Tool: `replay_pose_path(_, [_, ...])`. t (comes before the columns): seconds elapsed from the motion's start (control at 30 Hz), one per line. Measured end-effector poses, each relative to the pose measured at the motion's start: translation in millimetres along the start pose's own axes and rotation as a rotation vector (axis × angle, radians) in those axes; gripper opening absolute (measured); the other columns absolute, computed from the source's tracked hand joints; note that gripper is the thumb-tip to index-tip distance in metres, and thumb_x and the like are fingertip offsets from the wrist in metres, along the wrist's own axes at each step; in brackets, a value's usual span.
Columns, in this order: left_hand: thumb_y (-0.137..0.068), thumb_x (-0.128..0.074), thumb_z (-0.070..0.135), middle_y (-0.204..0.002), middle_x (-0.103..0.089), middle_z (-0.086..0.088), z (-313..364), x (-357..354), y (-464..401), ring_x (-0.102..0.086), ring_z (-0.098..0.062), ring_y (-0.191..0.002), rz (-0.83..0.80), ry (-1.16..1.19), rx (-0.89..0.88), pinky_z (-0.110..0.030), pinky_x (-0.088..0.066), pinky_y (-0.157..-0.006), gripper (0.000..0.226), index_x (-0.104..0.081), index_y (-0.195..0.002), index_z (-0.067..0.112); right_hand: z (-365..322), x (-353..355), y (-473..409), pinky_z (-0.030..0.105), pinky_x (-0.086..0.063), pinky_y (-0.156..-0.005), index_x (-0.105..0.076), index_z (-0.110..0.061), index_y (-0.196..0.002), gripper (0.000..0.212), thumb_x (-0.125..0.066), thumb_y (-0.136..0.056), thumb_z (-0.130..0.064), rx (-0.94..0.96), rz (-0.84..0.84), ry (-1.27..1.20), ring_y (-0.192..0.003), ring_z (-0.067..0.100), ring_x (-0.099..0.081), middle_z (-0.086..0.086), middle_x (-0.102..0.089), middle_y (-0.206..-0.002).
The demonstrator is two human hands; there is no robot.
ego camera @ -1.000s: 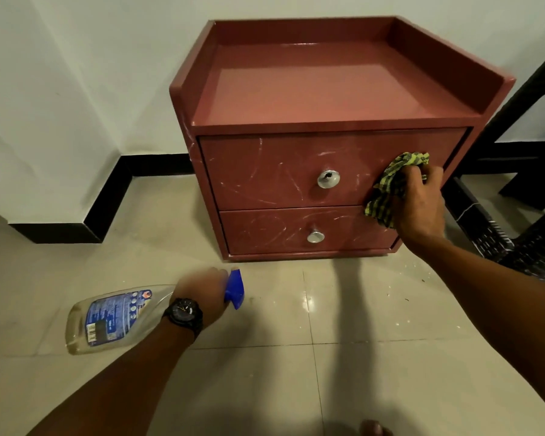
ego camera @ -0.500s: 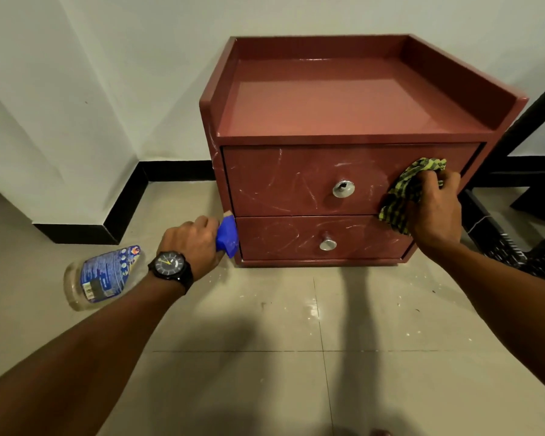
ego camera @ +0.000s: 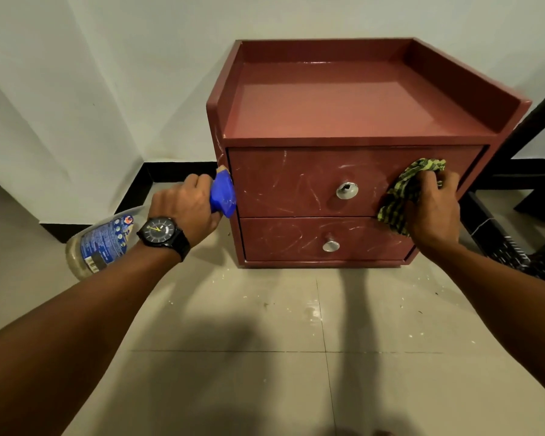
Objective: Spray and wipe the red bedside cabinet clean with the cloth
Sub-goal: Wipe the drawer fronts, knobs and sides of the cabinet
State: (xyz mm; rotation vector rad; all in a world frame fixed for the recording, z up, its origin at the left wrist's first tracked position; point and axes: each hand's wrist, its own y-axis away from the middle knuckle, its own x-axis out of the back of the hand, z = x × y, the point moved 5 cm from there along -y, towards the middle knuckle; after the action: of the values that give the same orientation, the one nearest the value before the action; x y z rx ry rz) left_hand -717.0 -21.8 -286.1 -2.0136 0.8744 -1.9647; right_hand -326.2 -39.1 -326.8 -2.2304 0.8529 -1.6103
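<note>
Cabinet [ego camera: 343, 99] front, both hands busy
Left hand [ego camera: 186, 206] grips spray bottle [ego camera: 107, 240] at left edge; right hand [ego camera: 431, 212] clamps cloth [ego camera: 403, 190] on top drawer [ego camera: 296, 180]

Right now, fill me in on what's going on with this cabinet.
A person is cleaning the red bedside cabinet. The left hand holds a spray bottle with its blue nozzle at the cabinet's front left edge. The right hand presses a green-and-black cloth against the right end of the upper drawer. Both drawer fronts show whitish streaks.
</note>
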Motion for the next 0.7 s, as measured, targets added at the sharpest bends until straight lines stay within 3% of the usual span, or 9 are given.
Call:
replay_pose_path(0.17, [-0.071,-0.071,0.021,-0.069,-0.059,-0.016,8,-10,8,-0.044,-0.028,-0.052,-0.003,0.054,0.04,-0.03,-0.029,-0.051,0.025,-0.057,-0.083,0.004,1,0,0,0.05,-0.056,-0.071,-0.038,-0.012,-0.115,0.049,-0.066,-0.078,0.006,0.011,-0.009,-0.008,-0.089,0.044,-0.056,0.018,-0.036,-0.127])
replay_pose_path(0.5, [-0.07,-0.072,0.025,-0.08,-0.062,-0.014,61,-52,41,-0.058,-0.032,-0.062,-0.215,0.111,-0.068,-0.029,-0.036,-0.053,0.036,-0.059,-0.097,0.005,5,-4,3,0.048,-0.054,-0.076,-0.042,-0.009,-0.119,0.05,-0.069,-0.079,0.004,0.03,-0.02,0.007,-0.095,0.043,-0.057,0.021,-0.037,-0.13])
replay_pose_path(0.7, [-0.075,-0.066,0.03,-0.084,-0.063,-0.01,106,-62,43,-0.06,-0.032,-0.07,-0.264,0.157,-0.148,-0.03,-0.036,-0.055,0.031,-0.059,-0.097,0.009,11,4,-2,0.043,-0.053,-0.064,-0.042,-0.008,-0.117,0.05,-0.065,-0.076,0.01,0.042,0.003,0.026,-0.088,0.043,-0.056,0.022,-0.037,-0.129])
